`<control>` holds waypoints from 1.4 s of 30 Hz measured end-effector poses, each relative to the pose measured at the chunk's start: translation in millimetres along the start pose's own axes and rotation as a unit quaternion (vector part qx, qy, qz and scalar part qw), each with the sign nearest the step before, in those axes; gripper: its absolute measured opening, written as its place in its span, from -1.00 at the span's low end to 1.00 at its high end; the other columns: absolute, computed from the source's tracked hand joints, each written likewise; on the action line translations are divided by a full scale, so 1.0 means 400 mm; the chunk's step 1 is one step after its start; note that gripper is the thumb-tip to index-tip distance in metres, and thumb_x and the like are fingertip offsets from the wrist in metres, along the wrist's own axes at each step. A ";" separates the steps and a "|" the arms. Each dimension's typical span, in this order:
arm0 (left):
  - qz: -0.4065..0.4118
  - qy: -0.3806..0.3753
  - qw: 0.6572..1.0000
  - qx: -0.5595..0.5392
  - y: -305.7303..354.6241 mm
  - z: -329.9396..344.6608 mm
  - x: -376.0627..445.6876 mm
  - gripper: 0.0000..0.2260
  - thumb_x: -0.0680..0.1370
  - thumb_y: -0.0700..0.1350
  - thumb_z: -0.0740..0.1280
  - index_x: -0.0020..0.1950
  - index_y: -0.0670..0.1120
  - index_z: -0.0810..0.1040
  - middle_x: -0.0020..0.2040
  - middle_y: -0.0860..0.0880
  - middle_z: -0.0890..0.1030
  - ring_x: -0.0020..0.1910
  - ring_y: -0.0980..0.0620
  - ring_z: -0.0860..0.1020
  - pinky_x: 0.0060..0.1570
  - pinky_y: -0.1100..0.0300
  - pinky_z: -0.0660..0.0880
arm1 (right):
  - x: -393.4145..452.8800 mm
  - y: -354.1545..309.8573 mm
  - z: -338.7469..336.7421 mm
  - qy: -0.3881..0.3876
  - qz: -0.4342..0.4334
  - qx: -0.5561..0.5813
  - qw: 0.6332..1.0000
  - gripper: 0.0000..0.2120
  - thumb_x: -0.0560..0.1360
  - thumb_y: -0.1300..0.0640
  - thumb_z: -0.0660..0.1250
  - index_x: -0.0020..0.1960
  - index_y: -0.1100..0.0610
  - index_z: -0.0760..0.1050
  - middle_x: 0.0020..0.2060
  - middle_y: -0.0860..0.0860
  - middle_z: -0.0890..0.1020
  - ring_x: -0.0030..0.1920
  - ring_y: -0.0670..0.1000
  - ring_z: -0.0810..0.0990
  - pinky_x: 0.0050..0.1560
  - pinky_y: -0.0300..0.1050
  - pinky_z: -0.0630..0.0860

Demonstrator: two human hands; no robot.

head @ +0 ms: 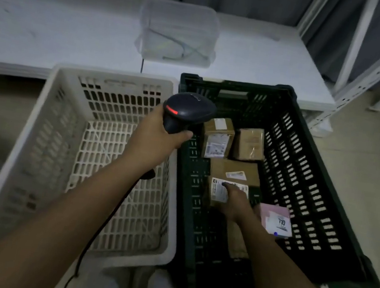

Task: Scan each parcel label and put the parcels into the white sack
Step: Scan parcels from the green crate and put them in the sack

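Pale floor tiles carry a dark crate [325, 188] of parcels at 3 o'clock. Left hand [158, 136] grips the scanner [186, 113]; right hand [237, 200] lies flat-fingered on a labelled parcel [219, 190], possibly covering its barcode and spoiling the scan.

The white slotted plastic basket [34, 157] on the left stands open at the top, its floor bare, walls barring entry from the sides. Just right of it, the dark green slotted plastic crate [301, 185] is also open above. Brown cardboard parcels [234, 167] crowd its far and middle floor, and a pink box [276, 221] lies toward its right wall; bare floor shows along the left wall and the near end. Beyond, a clear plastic tub [178, 31] sits on the white table [54, 25].
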State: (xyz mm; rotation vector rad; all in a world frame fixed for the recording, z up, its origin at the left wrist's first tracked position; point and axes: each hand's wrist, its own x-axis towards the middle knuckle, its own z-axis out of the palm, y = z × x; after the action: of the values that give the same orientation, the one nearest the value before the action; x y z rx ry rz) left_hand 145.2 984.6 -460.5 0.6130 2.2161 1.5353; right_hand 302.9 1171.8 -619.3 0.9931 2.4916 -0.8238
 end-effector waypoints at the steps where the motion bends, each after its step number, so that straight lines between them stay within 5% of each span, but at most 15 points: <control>1: -0.007 -0.001 1.000 0.000 -0.020 0.011 0.022 -0.53 0.47 -0.15 0.46 0.33 0.00 0.42 0.03 -0.02 0.59 -0.12 0.03 0.58 -0.33 0.37 0.43 | 0.035 -0.001 0.015 -0.014 -0.021 -0.043 0.999 -0.22 0.43 0.00 0.47 0.52 0.11 0.17 0.48 0.12 0.27 0.45 0.19 0.24 0.39 0.02 0.28; 5: -0.029 -0.014 0.999 -0.007 -0.087 0.046 0.082 -0.57 0.46 -0.19 0.47 0.30 -0.06 0.46 -0.05 -0.02 0.58 -0.26 0.14 0.57 -0.46 0.45 0.40 | 0.151 0.005 0.063 -0.073 -0.046 -0.257 0.963 -0.04 0.47 0.04 0.42 0.58 0.07 -0.21 0.57 0.09 -0.09 0.54 0.23 -0.06 0.46 0.20 0.08; 10: -0.042 -0.016 0.999 -0.002 -0.147 0.048 0.105 -0.56 0.45 -0.16 0.47 0.30 -0.06 0.45 -0.05 0.00 0.60 -0.27 0.17 0.59 -0.42 0.44 0.41 | 0.211 0.021 0.095 -0.036 -0.089 -0.385 0.918 0.01 0.41 0.05 0.46 0.58 0.12 -0.19 0.48 0.21 0.15 0.48 0.22 0.12 0.45 0.18 0.11; 13: -0.047 -0.014 0.999 -0.007 -0.154 0.036 0.100 -0.60 0.46 -0.17 0.47 0.25 0.00 0.45 -0.13 0.06 0.61 -0.34 0.23 0.58 -0.42 0.45 0.43 | 0.218 -0.007 0.062 -0.024 -0.076 -0.372 0.925 0.05 0.39 -0.03 0.48 0.57 0.14 -0.18 0.45 0.22 0.19 0.44 0.22 0.18 0.42 0.19 0.17; 18: -0.035 0.009 0.999 -0.017 -0.093 -0.011 0.071 -0.65 0.47 -0.18 0.47 0.20 0.02 0.48 -0.17 0.05 0.61 -0.37 0.17 0.58 -0.43 0.41 0.46 | 0.113 -0.097 -0.102 0.136 -0.037 -0.092 0.986 0.14 0.29 -0.11 0.54 0.57 0.08 -0.16 0.41 0.16 0.19 0.42 0.22 0.20 0.33 0.08 0.28; 21: -0.021 0.029 0.999 -0.026 -0.021 -0.052 0.026 -0.64 0.46 -0.17 0.47 0.20 0.01 0.47 -0.15 0.07 0.60 -0.34 0.17 0.58 -0.40 0.36 0.46 | 0.012 -0.185 -0.225 0.213 -0.052 0.114 0.969 0.13 0.26 -0.08 0.58 0.56 0.07 -0.11 0.45 0.13 0.16 0.45 0.19 0.16 0.39 0.10 0.28; 25: -0.006 0.073 0.997 -0.037 0.093 -0.119 -0.058 -0.62 0.43 -0.14 0.49 0.20 -0.02 0.48 -0.07 -0.05 0.64 -0.18 0.00 0.62 -0.24 0.18 0.50 | -0.148 -0.338 -0.360 0.258 -0.074 0.253 0.929 0.17 0.11 -0.31 0.55 0.51 0.05 0.03 0.38 0.08 0.30 0.37 0.13 0.32 0.37 0.15 0.34; 28: 0.012 0.103 0.992 -0.076 0.182 -0.178 -0.139 -0.61 0.45 -0.18 0.48 0.23 -0.05 0.46 -0.03 -0.02 0.62 -0.19 0.08 0.59 -0.34 0.29 0.47 | -0.275 -0.442 -0.422 0.243 -0.086 0.378 0.889 0.16 0.11 -0.35 0.51 0.51 0.02 0.01 0.39 0.07 0.27 0.35 0.12 0.35 0.36 0.13 0.36; 31: 0.025 0.153 0.982 -0.103 0.243 -0.233 -0.225 -0.58 0.41 -0.13 0.52 0.22 -0.05 0.49 0.03 -0.05 0.64 -0.01 -0.08 0.61 -0.08 0.03 0.55 | -0.383 -0.515 -0.442 0.207 -0.073 0.472 0.854 0.01 0.30 -0.29 0.47 0.53 -0.06 -0.04 0.43 0.09 0.17 0.27 0.14 0.37 0.27 0.14 0.44; 34: 0.013 0.198 0.971 -0.136 0.260 -0.275 -0.309 -0.55 0.38 -0.11 0.54 0.23 -0.07 0.51 0.07 -0.10 0.65 0.08 -0.14 0.60 0.08 -0.14 0.52 | -0.457 -0.567 -0.412 0.148 -0.034 0.549 0.822 -0.09 0.25 -0.39 0.42 0.42 -0.05 0.14 0.35 0.11 0.29 0.19 0.16 0.46 -0.04 0.12 0.61; 38: 0.015 0.204 0.965 -0.166 0.253 -0.309 -0.398 -0.56 0.41 -0.17 0.52 0.24 -0.09 0.49 0.10 -0.10 0.64 0.09 -0.08 0.60 0.09 -0.06 0.52 | -0.510 -0.601 -0.323 0.028 -0.011 0.650 0.759 -0.06 0.20 -0.43 0.41 0.42 -0.01 0.21 0.21 0.15 0.51 0.08 0.17 0.58 -0.33 -0.02 0.60; 40: 0.025 0.197 0.966 -0.165 0.247 -0.325 -0.422 -0.55 0.40 -0.19 0.52 0.25 -0.10 0.48 0.10 -0.05 0.62 0.08 0.00 0.59 0.07 0.08 0.53 | -0.535 -0.611 -0.284 -0.037 -0.001 0.649 0.760 -0.01 0.17 -0.45 0.40 0.44 0.03 0.24 0.18 0.18 0.54 0.08 0.19 0.59 -0.31 0.01 0.61; 42: 0.034 0.202 0.965 -0.162 0.242 -0.347 -0.431 -0.55 0.40 -0.23 0.52 0.23 -0.08 0.47 0.06 0.02 0.61 0.04 0.07 0.57 -0.01 0.26 0.48 | -0.545 -0.618 -0.267 -0.084 0.002 0.624 0.776 -0.17 0.30 -0.44 0.33 0.38 0.07 0.34 0.14 0.18 0.56 0.10 0.18 0.57 -0.16 0.04 0.60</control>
State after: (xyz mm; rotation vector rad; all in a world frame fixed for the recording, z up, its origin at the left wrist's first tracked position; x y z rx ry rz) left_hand 228.8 812.6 -313.1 0.2965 2.1527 2.1611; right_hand 270.9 980.6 -332.0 1.1173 1.5359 -2.5381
